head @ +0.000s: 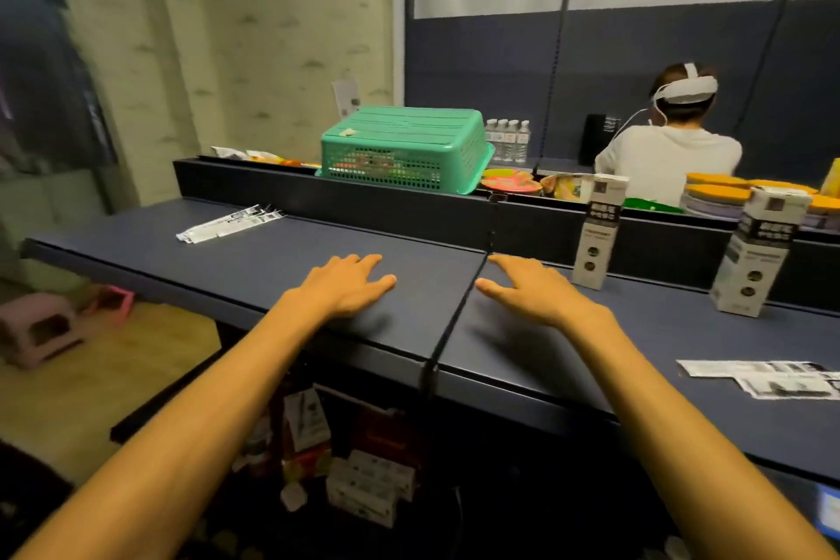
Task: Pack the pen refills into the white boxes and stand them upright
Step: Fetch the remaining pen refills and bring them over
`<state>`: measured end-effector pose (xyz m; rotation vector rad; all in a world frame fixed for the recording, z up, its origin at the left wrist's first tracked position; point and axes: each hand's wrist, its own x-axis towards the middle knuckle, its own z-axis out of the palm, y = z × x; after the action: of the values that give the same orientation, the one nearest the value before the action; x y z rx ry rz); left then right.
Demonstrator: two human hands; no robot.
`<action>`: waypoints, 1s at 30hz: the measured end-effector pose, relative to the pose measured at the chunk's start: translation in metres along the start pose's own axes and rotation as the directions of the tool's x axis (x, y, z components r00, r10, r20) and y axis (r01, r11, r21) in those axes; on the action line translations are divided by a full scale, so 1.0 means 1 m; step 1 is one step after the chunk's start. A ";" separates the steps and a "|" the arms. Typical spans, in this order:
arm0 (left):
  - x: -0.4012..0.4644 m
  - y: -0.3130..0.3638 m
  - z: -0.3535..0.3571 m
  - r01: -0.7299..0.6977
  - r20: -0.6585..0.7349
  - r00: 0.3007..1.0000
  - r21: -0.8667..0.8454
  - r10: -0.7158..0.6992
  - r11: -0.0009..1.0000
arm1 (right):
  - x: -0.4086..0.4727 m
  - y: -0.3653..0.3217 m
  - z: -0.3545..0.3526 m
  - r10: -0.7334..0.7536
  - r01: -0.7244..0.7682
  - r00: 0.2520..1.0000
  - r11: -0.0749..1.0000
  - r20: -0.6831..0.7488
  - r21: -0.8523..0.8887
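Observation:
Two white boxes stand upright on the dark blue table [282, 259]: one [597, 232] right of centre, the other [757, 252] further right. A bundle of packaged pen refills [232, 223] lies at the far left of the table. More refill packets [768, 377] lie flat near the right edge. My left hand [347, 286] rests flat on the table, fingers straight, holding nothing. My right hand [529, 289] lies flat just across the table seam, also holding nothing, left of the nearer box.
A low dark divider [400, 200] runs along the back of the table. Behind it sit an upturned green basket [407, 148], water bottles [509, 141], bowls and orange-lidded stacks [722, 191]. A person in a white top [668, 150] sits beyond. More boxes [368, 487] lie under the table.

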<state>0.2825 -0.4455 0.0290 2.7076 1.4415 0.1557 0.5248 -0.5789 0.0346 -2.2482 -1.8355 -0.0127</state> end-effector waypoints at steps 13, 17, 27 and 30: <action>0.067 -0.242 -0.008 0.064 -0.008 0.998 -0.028 -0.064 0.998 | 0.162 -0.167 0.052 -0.069 0.070 0.997 0.997 0.036 -0.043; 0.104 -0.276 0.000 0.067 -0.019 0.998 -0.040 -0.068 0.997 | 0.204 -0.179 0.068 -0.052 0.058 0.997 0.993 0.061 -0.104; 0.202 -0.337 -0.015 0.128 -0.065 0.990 0.063 -0.124 0.990 | 0.295 -0.205 0.085 -0.074 0.086 0.994 0.983 0.079 -0.162; 0.219 -0.356 -0.016 0.170 -0.008 0.985 0.106 -0.171 0.980 | 0.307 -0.210 0.088 -0.054 0.065 0.996 0.987 0.077 -0.149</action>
<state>0.1090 -0.0645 0.0186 2.6455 1.7193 0.0691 0.3738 -0.2276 0.0344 -2.3219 -2.0019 -0.0847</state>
